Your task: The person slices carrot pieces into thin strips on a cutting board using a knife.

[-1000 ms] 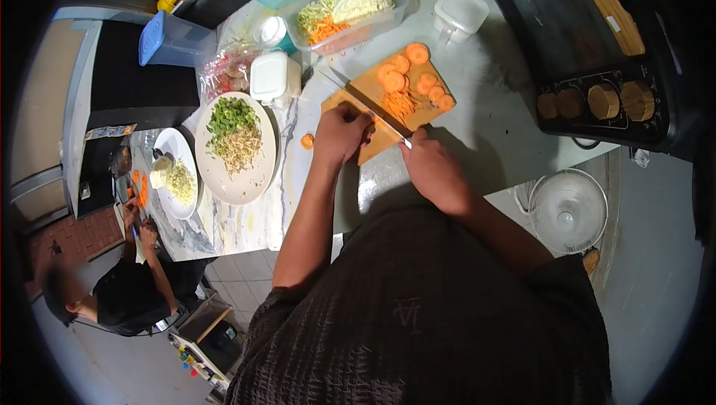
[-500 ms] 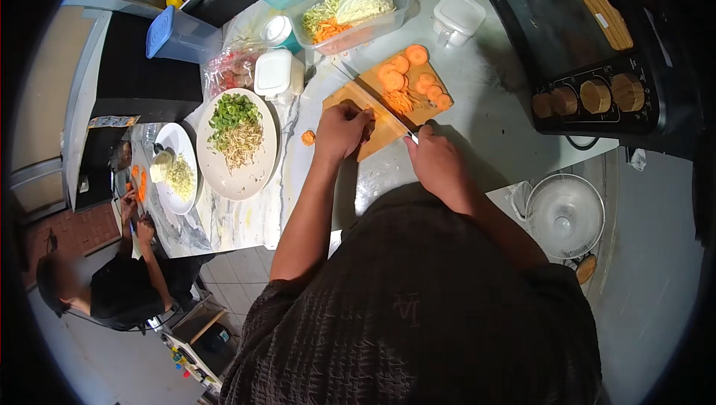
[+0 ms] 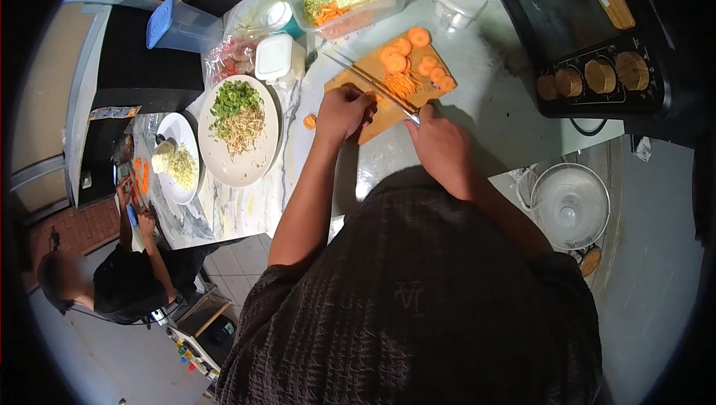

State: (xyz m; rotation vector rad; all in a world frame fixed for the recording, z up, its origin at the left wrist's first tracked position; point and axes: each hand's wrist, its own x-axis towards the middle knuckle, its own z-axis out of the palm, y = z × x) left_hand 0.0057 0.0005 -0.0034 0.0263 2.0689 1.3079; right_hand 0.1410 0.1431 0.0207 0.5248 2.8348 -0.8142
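Note:
My left hand (image 3: 347, 114) rests at the left part of the wooden cutting board (image 3: 384, 125). Its fingers are curled down on a small orange piece of carrot (image 3: 373, 96), mostly hidden beneath them. Wrapped round the handle of a long knife (image 3: 365, 78), my right hand (image 3: 440, 140) is at the board's near right edge. The blade slants across the board, just beyond my left fingertips. Past the blade lie thin carrot strips (image 3: 403, 86) and round carrot slices (image 3: 395, 54). A carrot end (image 3: 310, 121) sits on the counter left of the board.
A clear tub (image 3: 347, 26) with cabbage and shredded vegetables stands behind the board. On the left are a plate (image 3: 224, 162) of greens and sprouts and a white-lidded container (image 3: 274, 58). An oven (image 3: 597, 84) stands right. A co-worker (image 3: 123, 278) cuts carrots at far left.
The whole view has shifted slightly. The knife blade has changed angle a little and looks darker. My left hand keeps its place on the board. A blue handle now shows by the co-worker's hands.

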